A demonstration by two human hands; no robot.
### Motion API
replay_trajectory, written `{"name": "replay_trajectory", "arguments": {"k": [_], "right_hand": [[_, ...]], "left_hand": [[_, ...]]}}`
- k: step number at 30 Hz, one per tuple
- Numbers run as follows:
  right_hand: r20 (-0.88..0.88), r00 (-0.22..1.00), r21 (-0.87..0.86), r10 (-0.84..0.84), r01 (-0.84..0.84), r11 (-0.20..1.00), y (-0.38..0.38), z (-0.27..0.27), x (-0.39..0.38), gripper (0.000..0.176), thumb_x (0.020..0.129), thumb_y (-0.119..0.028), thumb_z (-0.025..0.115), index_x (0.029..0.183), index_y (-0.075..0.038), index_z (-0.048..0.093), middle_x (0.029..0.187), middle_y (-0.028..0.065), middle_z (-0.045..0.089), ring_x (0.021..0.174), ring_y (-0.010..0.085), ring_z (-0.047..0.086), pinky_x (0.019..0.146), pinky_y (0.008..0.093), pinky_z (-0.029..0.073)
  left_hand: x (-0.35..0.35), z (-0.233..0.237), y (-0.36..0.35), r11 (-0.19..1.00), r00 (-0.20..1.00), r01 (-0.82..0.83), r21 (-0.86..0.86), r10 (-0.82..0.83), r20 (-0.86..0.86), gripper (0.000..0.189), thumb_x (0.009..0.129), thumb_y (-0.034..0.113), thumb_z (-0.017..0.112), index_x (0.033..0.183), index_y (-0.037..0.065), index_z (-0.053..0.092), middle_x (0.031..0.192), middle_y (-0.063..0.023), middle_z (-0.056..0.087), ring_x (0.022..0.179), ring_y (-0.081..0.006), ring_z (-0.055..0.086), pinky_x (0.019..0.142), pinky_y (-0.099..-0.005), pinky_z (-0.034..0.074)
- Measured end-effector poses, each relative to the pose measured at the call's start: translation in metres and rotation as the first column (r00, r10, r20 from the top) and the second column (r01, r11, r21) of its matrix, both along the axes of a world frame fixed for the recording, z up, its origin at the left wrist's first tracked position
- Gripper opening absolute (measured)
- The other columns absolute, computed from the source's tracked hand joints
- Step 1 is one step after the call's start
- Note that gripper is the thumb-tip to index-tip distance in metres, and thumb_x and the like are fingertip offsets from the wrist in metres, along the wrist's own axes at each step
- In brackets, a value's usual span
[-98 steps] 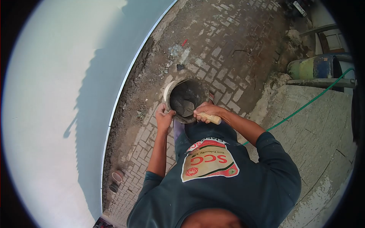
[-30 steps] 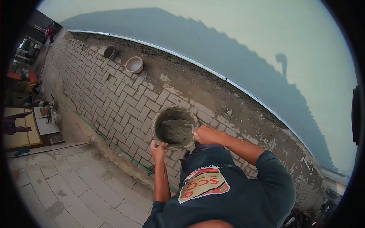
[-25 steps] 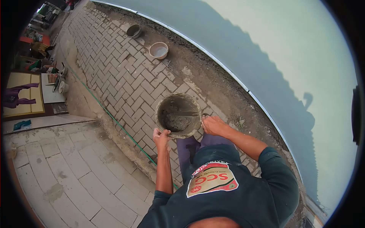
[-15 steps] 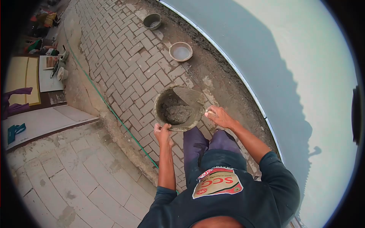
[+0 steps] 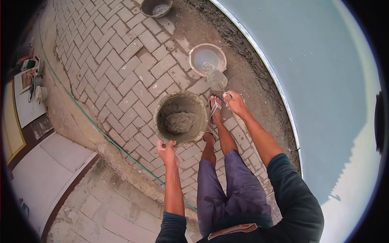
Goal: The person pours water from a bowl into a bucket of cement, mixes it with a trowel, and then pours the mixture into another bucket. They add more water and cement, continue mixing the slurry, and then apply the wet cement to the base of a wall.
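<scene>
My left hand [image 5: 167, 152] grips the near rim of a mortar-crusted bucket [image 5: 199, 106], its thumb and fingers pinched on the edge. Grey wet mortar [image 5: 180, 122] lies in the bottom of that bucket. Closed around its handle, my right hand [image 5: 235, 102] holds a trowel [image 5: 216, 79] out to the right of the bucket. The trowel's grey, mortar-smeared blade points away from me, and its tip overlaps a basin of cloudy water [image 5: 224, 67] in this view.
A dark tub [image 5: 146, 11] stands farther off on the brick paving [image 5: 129, 81]. Along the right runs a pale wall [image 5: 308, 81] with a strip of dirt at its foot. A green hose [image 5: 91, 120] crosses the left side. My sandalled foot [image 5: 216, 106] is beside the bucket.
The trowel has come out from over the bucket and swung right and forward toward the water basin. My view has shifted, bringing my legs and feet into sight.
</scene>
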State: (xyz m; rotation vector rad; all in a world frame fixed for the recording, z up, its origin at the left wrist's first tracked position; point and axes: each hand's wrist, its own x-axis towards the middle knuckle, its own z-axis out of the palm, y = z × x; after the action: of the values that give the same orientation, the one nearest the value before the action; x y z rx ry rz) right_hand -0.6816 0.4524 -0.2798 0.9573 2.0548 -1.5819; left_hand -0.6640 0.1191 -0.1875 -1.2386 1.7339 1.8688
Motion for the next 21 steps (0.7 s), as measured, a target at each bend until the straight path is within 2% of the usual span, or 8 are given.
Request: {"name": "replay_trajectory", "arguments": {"k": [4, 7, 8, 10, 12, 14, 16, 21], "right_hand": [[-0.050, 0.998, -0.132, 0.043, -0.049, 0.990, -0.021, -0.025, -0.023, 0.034, 0.099, -0.031, 0.056, 0.107, 0.001, 0.062, 0.077, 0.0062, 0.062, 0.064, 0.0118, 0.059, 0.059, 0.0290, 0.048], [0.049, 0.993, -0.285, -0.104, 0.114, 0.952, -0.041, -0.018, -0.020, 0.030, 0.100, -0.028, 0.058, 0.107, 0.001, 0.062, 0.082, 0.0043, 0.062, 0.066, 0.0100, 0.058, 0.060, 0.0265, 0.047], [0.089, 0.985, -0.312, -0.145, 0.166, 0.936, -0.044, -0.017, -0.016, 0.028, 0.100, -0.026, 0.058, 0.106, 0.001, 0.062, 0.083, 0.0037, 0.062, 0.067, 0.0098, 0.058, 0.060, 0.0261, 0.047], [0.146, 0.979, -0.288, -0.140, 0.177, 0.941, -0.040, -0.013, -0.003, 0.027, 0.100, -0.024, 0.058, 0.106, 0.002, 0.061, 0.083, 0.0043, 0.062, 0.067, 0.0103, 0.059, 0.061, 0.0268, 0.048], [0.181, 0.971, -0.281, -0.156, 0.203, 0.938, -0.030, -0.011, 0.014, 0.027, 0.100, -0.024, 0.058, 0.107, 0.002, 0.061, 0.082, 0.0045, 0.062, 0.067, 0.0105, 0.059, 0.061, 0.0271, 0.049], [0.208, 0.958, -0.267, -0.198, 0.250, 0.931, -0.018, -0.010, 0.025, 0.027, 0.100, -0.024, 0.058, 0.107, 0.002, 0.061, 0.082, 0.0047, 0.062, 0.067, 0.0107, 0.059, 0.061, 0.0275, 0.049], [0.303, 0.912, -0.225, -0.277, 0.351, 0.909, -0.008, -0.005, 0.028, 0.027, 0.101, -0.023, 0.058, 0.106, 0.003, 0.061, 0.081, 0.0050, 0.062, 0.066, 0.0110, 0.059, 0.060, 0.0279, 0.049], [0.315, 0.908, -0.193, -0.277, 0.347, 0.918, 0.007, 0.005, 0.027, 0.027, 0.101, -0.023, 0.057, 0.107, 0.003, 0.061, 0.082, 0.0054, 0.062, 0.065, 0.0109, 0.059, 0.060, 0.0275, 0.049]], "left_hand": [[-0.056, -0.085, -0.010, 0.994, 1.000, -0.028, 0.104, 0.027, 0.011, 0.027, 0.078, -0.009, 0.057, 0.094, 0.011, 0.048, 0.087, -0.0001, 0.059, 0.074, -0.0108, 0.059, 0.065, -0.0292, 0.048], [-0.102, -0.157, -0.010, 0.971, 0.990, -0.140, 0.195, 0.139, 0.020, 0.029, 0.081, -0.008, 0.056, 0.103, 0.010, 0.051, 0.088, -0.0013, 0.061, 0.072, -0.0141, 0.060, 0.061, -0.0293, 0.049], [-0.121, -0.175, -0.007, 0.965, 0.987, -0.159, 0.210, 0.155, 0.036, 0.032, 0.081, -0.008, 0.056, 0.106, 0.010, 0.050, 0.092, -0.0027, 0.060, 0.077, -0.0179, 0.061, 0.064, -0.0327, 0.050], [-0.158, -0.205, 0.003, 0.964, 0.985, -0.173, 0.200, 0.165, 0.058, 0.033, 0.081, -0.007, 0.057, 0.107, 0.011, 0.049, 0.095, -0.0039, 0.059, 0.080, -0.0196, 0.061, 0.066, -0.0344, 0.050], [-0.195, -0.224, 0.017, 0.964, 0.983, -0.178, 0.196, 0.165, 0.083, 0.034, 0.081, -0.007, 0.057, 0.108, 0.011, 0.048, 0.098, -0.0051, 0.059, 0.083, -0.0212, 0.061, 0.068, -0.0360, 0.051], [-0.241, -0.235, 0.037, 0.966, 0.995, -0.105, 0.236, 0.102, 0.023, 0.034, 0.080, -0.007, 0.058, 0.107, 0.011, 0.047, 0.101, -0.0067, 0.057, 0.088, -0.0234, 0.060, 0.072, -0.0377, 0.050], [-0.293, -0.244, 0.068, 0.961, 0.995, -0.093, 0.259, 0.099, -0.011, 0.039, 0.079, -0.009, 0.056, 0.110, 0.012, 0.044, 0.093, -0.0039, 0.057, 0.081, -0.0181, 0.059, 0.073, -0.0382, 0.048], [-0.398, -0.291, 0.153, 0.902, 0.994, -0.033, 0.430, 0.075, -0.082, 0.038, 0.080, -0.011, 0.055, 0.110, 0.009, 0.043, 0.106, -0.0103, 0.055, 0.094, -0.0295, 0.059, 0.085, -0.0486, 0.050]]}}
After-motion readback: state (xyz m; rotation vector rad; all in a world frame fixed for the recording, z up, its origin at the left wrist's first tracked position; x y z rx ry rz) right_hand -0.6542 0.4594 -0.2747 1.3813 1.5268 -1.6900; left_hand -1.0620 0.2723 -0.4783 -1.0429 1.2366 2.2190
